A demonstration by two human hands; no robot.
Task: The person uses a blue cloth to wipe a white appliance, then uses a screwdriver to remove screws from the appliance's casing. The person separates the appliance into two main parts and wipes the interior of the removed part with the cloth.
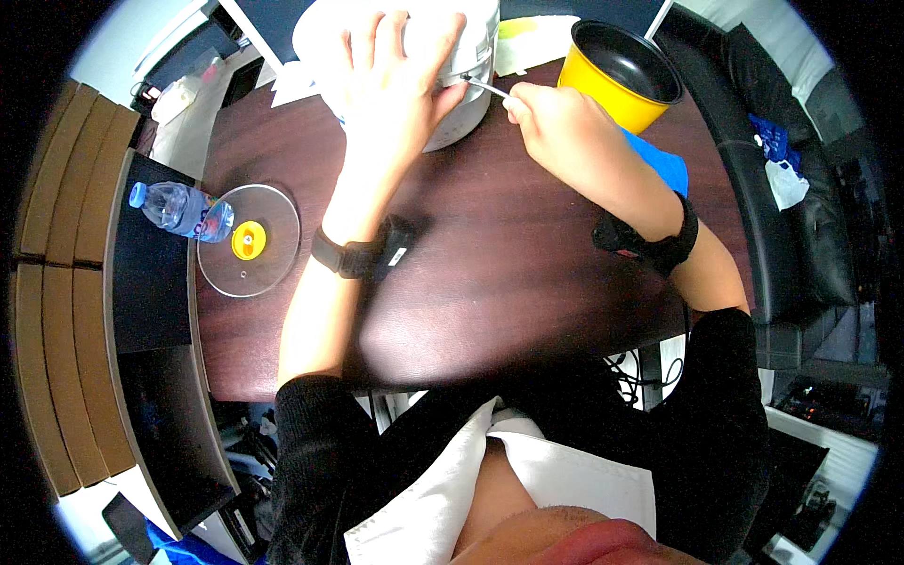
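A rounded white appliance (pixel 478 38) stands at the far edge of the table, its top cut off by the frame. My left hand (pixel 391 89) lies over its near side with the fingers spread and the thumb toward the right. From the right, my right hand (pixel 551 118) is closed around a thin metal tool (pixel 488 88), its kind hidden by the fist. The tool's small dark tip meets or nearly meets the appliance's side, close to my left thumb. Black bands are strapped on both wrists.
Beside my right hand stands a yellow pot (pixel 603 99) with a black inside. A blue thing (pixel 669 168) shows behind my right forearm. On the left, a glass lid (pixel 273 268) with a yellow knob lies near a water bottle (pixel 174 207). A black sofa (pixel 815 245) borders the right.
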